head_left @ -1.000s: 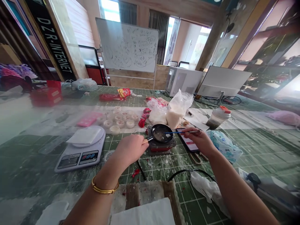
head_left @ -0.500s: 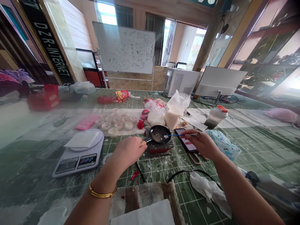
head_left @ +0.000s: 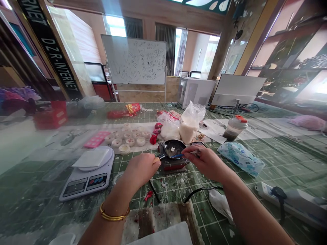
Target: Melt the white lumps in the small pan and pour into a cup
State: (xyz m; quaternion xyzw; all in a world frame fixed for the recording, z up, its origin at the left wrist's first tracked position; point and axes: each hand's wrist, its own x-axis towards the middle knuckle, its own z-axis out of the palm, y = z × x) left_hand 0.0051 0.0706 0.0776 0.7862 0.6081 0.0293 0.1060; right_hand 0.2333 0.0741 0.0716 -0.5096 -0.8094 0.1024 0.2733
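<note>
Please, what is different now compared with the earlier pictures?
The right hand has moved left, close to the pan, and now covers most of the phone. The white lump has shifted from the pan's right side toward its middle. Nothing was let go: the right hand still holds the stick, the left hand the pan's handle.

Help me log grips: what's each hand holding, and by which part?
The left hand grips the black pan by its handle; the right hand holds a thin blue stick by its shaft.
</note>
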